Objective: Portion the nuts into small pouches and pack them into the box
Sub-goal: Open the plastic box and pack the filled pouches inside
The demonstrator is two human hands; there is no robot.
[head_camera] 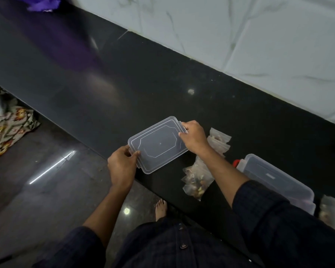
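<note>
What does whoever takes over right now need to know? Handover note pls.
Left hand and right hand each grip an end of the clear lid, held over the counter.
Filled pouches lie on the counter under the right forearm; more pouches lie beyond the right hand.
Box sits at right; contents not readable.
Done: pouches filled.
Left: pouches into box, lid on.
</note>
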